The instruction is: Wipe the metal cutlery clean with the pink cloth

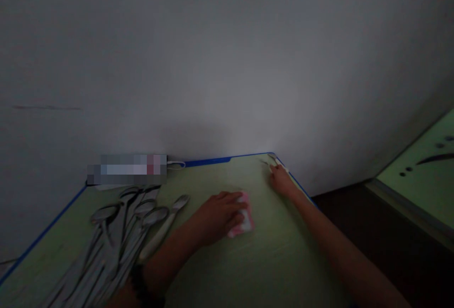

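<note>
My left hand (222, 215) lies on the table top, its fingers curled over a folded pink-and-white cloth (246, 223). At the far right corner, my right hand (282, 180) is closed on a slim piece of cutlery (264, 162) whose tip points left; fork or spoon, I cannot tell. Just beyond those fingers, a metal spoon (272, 155) lies by the table's edge. To the left of my left forearm is a pile of long-handled metal spoons and ladles (109, 232). A spoon with a pale handle (165, 225) sits on the pile's right side.
The pale green table (283, 260) has a blue rim and stands against a grey wall (227, 62). A blurred-out box-like object (127, 170) with a white cable (176, 163) is at the back left. On the right are dark floor (365, 218) and a green panel (425, 171).
</note>
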Tool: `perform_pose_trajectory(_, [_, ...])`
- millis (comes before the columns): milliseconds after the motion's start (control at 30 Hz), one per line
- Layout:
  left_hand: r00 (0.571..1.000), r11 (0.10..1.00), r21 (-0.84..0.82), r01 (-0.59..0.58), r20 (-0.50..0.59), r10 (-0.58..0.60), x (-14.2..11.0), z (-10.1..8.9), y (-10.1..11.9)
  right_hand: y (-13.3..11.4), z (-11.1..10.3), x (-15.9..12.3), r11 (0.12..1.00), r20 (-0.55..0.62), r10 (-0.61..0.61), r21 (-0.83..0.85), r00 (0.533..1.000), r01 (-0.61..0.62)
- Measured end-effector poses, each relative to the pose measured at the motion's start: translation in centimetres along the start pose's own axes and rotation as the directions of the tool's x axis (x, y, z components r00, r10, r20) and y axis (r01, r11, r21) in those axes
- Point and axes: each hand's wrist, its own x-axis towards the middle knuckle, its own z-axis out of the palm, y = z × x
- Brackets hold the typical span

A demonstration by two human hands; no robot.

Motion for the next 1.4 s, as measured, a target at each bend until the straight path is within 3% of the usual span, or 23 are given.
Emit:
perform_pose_trajectory(267, [0.996, 0.995, -0.044, 0.084, 0.036, -0.083, -0.1, 0.7, -0.5, 0.9, 1.2, -1.1, 0.954, 0.006, -0.016, -0.300, 1.000, 0.018])
perform_pose_trajectory(433, [0.994, 0.995, -0.017, 0.099, 0.045, -0.098, 0.1, 0.7, 0.0, 1.2, 0.9, 0.5, 0.924, -0.031, -0.008, -0.384, 0.999, -0.004])
perform_pose_trajectory(733, [0.993, 0.994, 0.007, 0.105, 0.050, -0.105, 0.0, 1.0, -0.5, 1.1, 1.1, 3.0, 0.889, -0.123, 0.007, -0.454, 0.992, -0.063])
perform_pose_trajectory(967, [0.992, 0.992, -0.023, 0.121, 0.029, -0.120, -0.2, 0.9, -0.4, 1.0, 1.0, 2.6, 0.889, -0.162, 0.037, -0.446, 0.986, -0.106])
perform_pose_trajectory(1167, [0.982, 0.970, -0.153, 0.188, 0.029, -0.185, -0.5, 0.0, -0.6, -0.4, 0.3, 1.9, 0.918, -0.165, 0.036, -0.384, 0.986, -0.098])
perform_pose_trajectory(1267, [0.975, 0.966, -0.139, 0.218, -0.015, -0.222, -1.0, -1.4, -1.8, -2.9, -0.4, 0.9, 0.956, -0.106, -0.024, -0.294, 0.994, -0.008])
perform_pose_trajectory(1333, [0.944, 0.944, -0.059, 0.324, -0.041, -0.327, -1.9, -3.0, -3.1, -5.4, -0.9, -0.5, 0.975, -0.011, -0.141, -0.175, 0.990, 0.137])
perform_pose_trajectory(1400, [0.899, 0.899, 0.022, 0.438, -0.024, -0.437, -3.2, -4.8, -4.4, -8.1, -1.5, -2.4, 0.925, 0.116, -0.371, 0.131, 0.922, 0.356])
